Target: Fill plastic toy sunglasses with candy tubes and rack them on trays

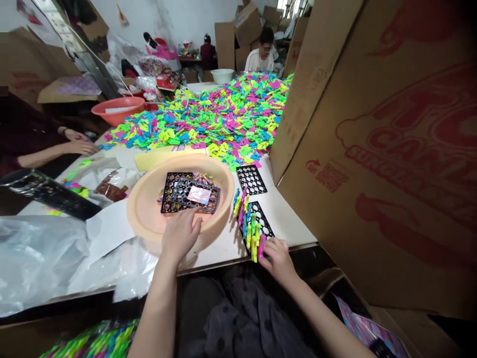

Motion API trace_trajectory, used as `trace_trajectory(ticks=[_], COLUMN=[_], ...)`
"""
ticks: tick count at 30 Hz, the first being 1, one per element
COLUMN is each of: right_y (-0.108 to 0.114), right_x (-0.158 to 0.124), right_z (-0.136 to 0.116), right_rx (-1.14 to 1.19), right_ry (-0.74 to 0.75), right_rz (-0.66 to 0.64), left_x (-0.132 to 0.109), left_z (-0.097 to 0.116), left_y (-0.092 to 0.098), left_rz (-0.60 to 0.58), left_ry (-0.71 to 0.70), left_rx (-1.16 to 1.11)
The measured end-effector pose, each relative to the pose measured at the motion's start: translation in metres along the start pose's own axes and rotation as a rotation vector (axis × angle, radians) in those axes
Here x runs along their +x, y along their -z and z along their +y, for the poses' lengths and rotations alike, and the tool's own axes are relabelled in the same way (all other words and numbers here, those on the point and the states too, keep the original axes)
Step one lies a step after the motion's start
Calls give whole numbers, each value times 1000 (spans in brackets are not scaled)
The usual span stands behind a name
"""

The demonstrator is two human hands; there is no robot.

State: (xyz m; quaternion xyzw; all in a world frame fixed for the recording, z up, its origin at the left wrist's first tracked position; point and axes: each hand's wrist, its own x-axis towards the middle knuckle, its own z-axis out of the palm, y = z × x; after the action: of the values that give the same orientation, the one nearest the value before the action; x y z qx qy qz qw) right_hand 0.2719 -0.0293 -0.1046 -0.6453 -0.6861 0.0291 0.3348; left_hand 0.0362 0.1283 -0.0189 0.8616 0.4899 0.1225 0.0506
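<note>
My left hand (181, 232) reaches over the near rim of a peach plastic basin (143, 219), fingers stretched and thumb apart. Its fingertips are by a black perforated tray (181, 191), one of two overlapping in the basin. A small shiny pinkish card (199, 195) lies on top, and small colourful pieces show behind. At the table's front edge, my right hand (278, 256) is closed on a pink plastic piece (262, 244). That piece ends a row of yellow, green, blue and pink pieces (250, 226) standing along a black perforated rack (263, 219). My fingers partly hide it.
Another black rack (251, 179) lies behind. A large heap of bright plastic pieces (223, 114) covers the table's back. A tall cardboard box (372, 149) walls off the right. Plastic bags (44, 253) and a dark pole (55, 194) are left, near another person's hands (78, 141).
</note>
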Motion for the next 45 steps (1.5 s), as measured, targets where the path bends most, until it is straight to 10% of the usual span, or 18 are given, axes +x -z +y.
trace_trajectory(ticks=[7,14,23,45], right_y=[-8,-16,-14,-35], right_x=[-6,-11,-12,-9], right_z=[3,7,3,-9], right_rx=[18,30,35,60], right_ry=[-70,-80,-28,-104], right_rz=[-37,39,21,47], left_x=[4,-51,-95,-70], left_z=[-2,37,122,100], left_y=[3,-38,-113,-126], left_rz=[6,538,279,220], left_ry=[-7,48,78,27], left_rx=[-11,-376,-470,-538])
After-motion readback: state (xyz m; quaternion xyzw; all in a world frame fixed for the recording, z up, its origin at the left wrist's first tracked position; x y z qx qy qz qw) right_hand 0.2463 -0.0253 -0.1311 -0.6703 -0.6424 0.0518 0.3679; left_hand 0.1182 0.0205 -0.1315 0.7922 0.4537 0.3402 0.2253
